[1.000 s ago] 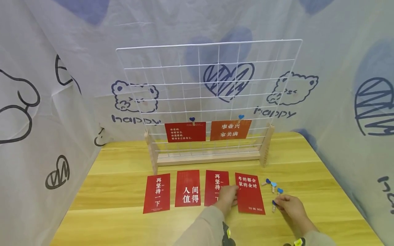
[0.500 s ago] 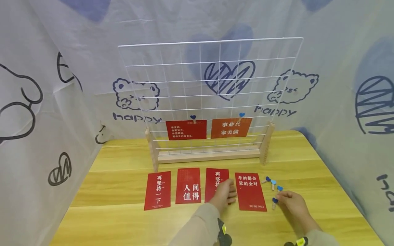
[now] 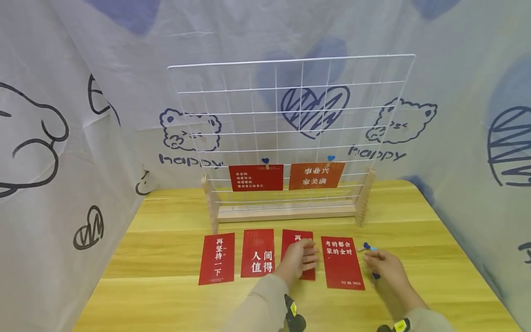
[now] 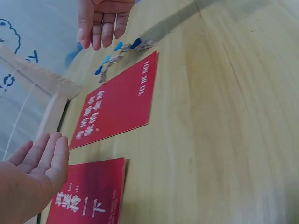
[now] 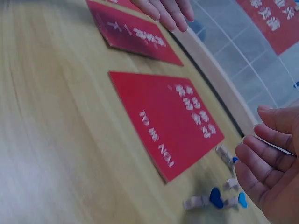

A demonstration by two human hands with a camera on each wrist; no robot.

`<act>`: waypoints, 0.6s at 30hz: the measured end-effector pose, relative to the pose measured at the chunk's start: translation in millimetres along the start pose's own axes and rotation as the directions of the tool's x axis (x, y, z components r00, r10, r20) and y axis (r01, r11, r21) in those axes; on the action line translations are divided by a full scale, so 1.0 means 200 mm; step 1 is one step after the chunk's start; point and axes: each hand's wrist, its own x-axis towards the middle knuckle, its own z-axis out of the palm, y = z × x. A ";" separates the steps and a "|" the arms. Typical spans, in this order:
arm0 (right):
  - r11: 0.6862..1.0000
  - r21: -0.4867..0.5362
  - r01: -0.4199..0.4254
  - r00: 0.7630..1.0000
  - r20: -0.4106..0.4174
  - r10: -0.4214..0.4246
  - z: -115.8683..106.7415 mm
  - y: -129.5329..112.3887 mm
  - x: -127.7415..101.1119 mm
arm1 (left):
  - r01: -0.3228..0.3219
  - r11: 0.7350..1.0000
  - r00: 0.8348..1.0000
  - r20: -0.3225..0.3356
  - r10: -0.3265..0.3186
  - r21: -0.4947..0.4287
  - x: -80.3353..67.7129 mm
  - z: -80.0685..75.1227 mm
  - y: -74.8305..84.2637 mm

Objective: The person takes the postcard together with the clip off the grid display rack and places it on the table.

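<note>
Four red cards lie in a row on the wooden table. My left hand is over the third card with its fingers straight; in the left wrist view the left hand seems slightly raised above that card. My right hand hovers open, holding nothing, over small blue heart clips just right of the fourth card. The right wrist view shows the clips under the right hand, beside the fourth card.
A white wire grid stands in a wooden base behind the cards. A red card and an orange card hang clipped on it. Two more red cards lie at left. Printed cloth walls surround the table.
My right hand has moved forward and left from beside one clip to over the clips, fingers now straight. My left hand has shifted slightly left and farther onto the third card.
</note>
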 end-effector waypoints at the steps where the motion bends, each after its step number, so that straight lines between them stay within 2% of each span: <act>1: 1.000 0.003 0.002 1.000 0.000 -0.002 0.00 0.00 0.01 | -0.001 1.000 1.000 -0.001 0.001 -0.008 0.00 -0.01 0.01; 4: 1.000 0.022 -0.001 1.000 -0.019 0.001 0.03 0.07 0.09 | -0.001 1.000 1.000 0.005 0.001 -0.021 0.00 -0.03 0.03; 10: 0.997 0.007 0.072 0.995 -0.063 -0.072 0.10 0.28 0.31 | -0.011 0.999 1.000 0.011 0.012 -0.030 0.00 -0.10 0.08; 11: 0.993 0.032 0.112 0.993 -0.040 -0.111 0.10 0.27 0.32 | -0.017 0.999 1.000 0.009 0.017 -0.028 0.00 -0.11 0.09; 15: 0.988 0.028 0.151 0.988 -0.029 -0.150 0.13 0.30 0.41 | -0.033 0.999 0.999 -0.004 0.033 -0.032 -0.01 -0.15 0.12; 17: 0.983 0.041 0.178 0.984 -0.018 -0.177 0.14 0.28 0.42 | -0.040 0.999 0.999 -0.007 0.040 -0.030 -0.01 -0.16 0.13; 18: 0.988 0.013 0.157 0.987 -0.036 -0.156 0.16 0.28 0.45 | -0.040 0.999 0.999 -0.007 0.040 -0.032 -0.02 -0.17 0.14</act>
